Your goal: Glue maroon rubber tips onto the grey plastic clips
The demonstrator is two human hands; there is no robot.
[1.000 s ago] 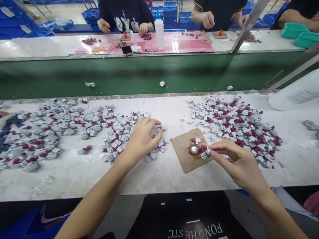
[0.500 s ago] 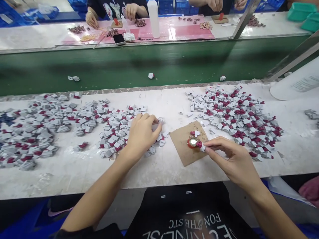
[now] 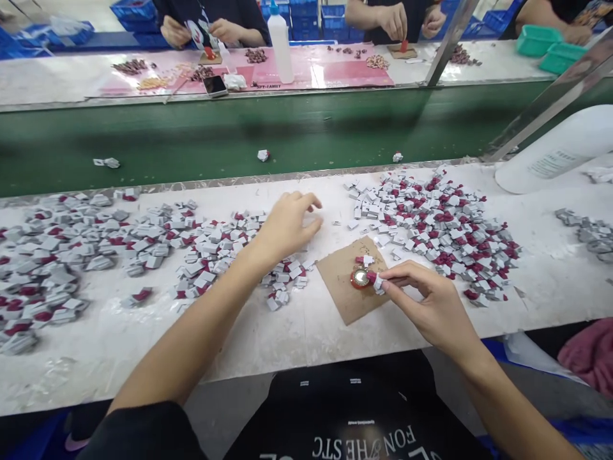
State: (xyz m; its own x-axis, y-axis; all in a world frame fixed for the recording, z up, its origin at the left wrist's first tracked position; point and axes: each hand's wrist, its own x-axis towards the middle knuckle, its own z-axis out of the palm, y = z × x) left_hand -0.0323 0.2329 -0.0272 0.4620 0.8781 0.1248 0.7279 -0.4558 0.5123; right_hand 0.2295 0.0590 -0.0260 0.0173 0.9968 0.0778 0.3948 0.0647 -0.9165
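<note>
My right hand (image 3: 426, 300) pinches a small grey-and-maroon plastic part (image 3: 377, 281) between thumb and fingers. The part's maroon end meets the edge of a small round red-rimmed dish (image 3: 360, 276) with a shiny, pale middle. This dish sits on a brown cardboard square (image 3: 352, 310), and another white-and-maroon part (image 3: 364, 260) lies just beyond it. My left hand (image 3: 290, 227) hovers at the right edge of a pile of grey-and-maroon parts (image 3: 215, 246), its thumb and fingers apart and nothing visible between them.
Right of the cardboard spreads a second pile of parts (image 3: 445, 223), with a large white bottle (image 3: 550, 153) behind. More parts (image 3: 38, 255) cover the far left. A green conveyor belt (image 3: 191, 137) carries a few pieces. Co-workers' hands (image 3: 395, 22) work across it, beyond a metal post (image 3: 445, 45).
My left hand has come away from the pile, its fingers now spread wider. My right hand keeps its pinch at the dish. The camera view has shifted a little.
</note>
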